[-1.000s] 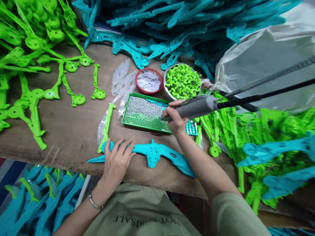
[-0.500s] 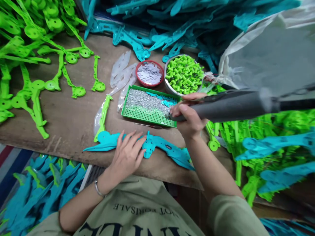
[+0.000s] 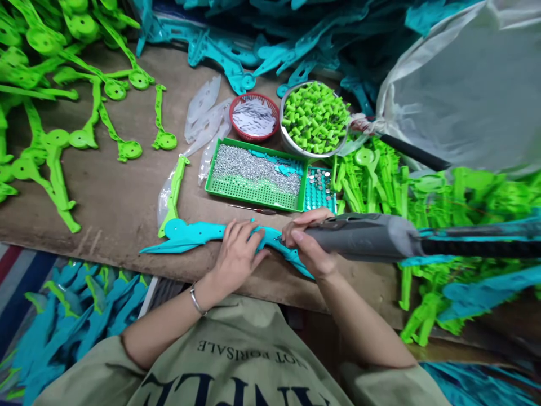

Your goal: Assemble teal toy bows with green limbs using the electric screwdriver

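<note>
A long turquoise plastic piece (image 3: pixel 192 235), shaped like a curved blade or bow, lies across the table in front of me. My left hand (image 3: pixel 235 254) rests over its middle, fingers spread on the surface and pressing it down. My right hand (image 3: pixel 310 243) is wrapped round the front of a grey electric screwdriver (image 3: pixel 366 234), held almost level. The tool's tip meets the piece just right of my left fingers, and the exact contact spot is partly hidden. Behind the piece, a green perforated tray (image 3: pixel 249 194) holds many small silvery screws and a few turquoise bits.
A red basket (image 3: pixel 275 128) of pale strips and a bowl (image 3: pixel 284 127) of green parts stand behind the tray. A thin screwdriver (image 3: pixel 249 209) lies before it. Green pieces (image 3: pixel 54 163) pile left; others (image 3: pixel 372 175) lie right, beside a white bag (image 3: pixel 456 84).
My right hand has brought the electric screwdriver from over the screw tray down to the turquoise piece. My left hand has slid a little right along it.
</note>
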